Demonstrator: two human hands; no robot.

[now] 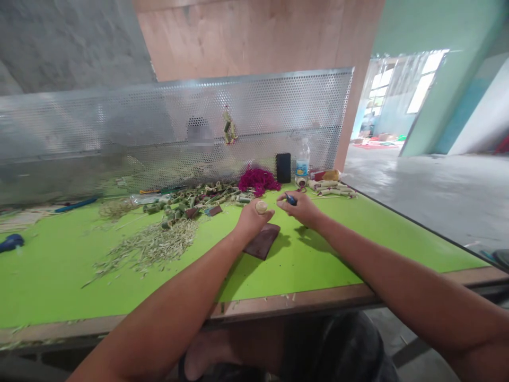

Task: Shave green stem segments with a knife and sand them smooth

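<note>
Left hand [250,216]: grip closed around a pale round-ended piece [261,207], its end showing above the fist; long axis appears roughly upright, lower part hidden. Right hand [304,208]: grip clamped on a blue object [291,200], tip unclear. Piece lies just left of the right grip, a gap between the two. Both forearms cross the table's [326,270] near edge and converge, hands raised over its middle. Brown sheet [265,242] beneath the left hand, towards the near edge. Magenta heap [258,180] and bottle [303,164] by the far edge; pale slivers [155,245] left of the sheet.
</note>
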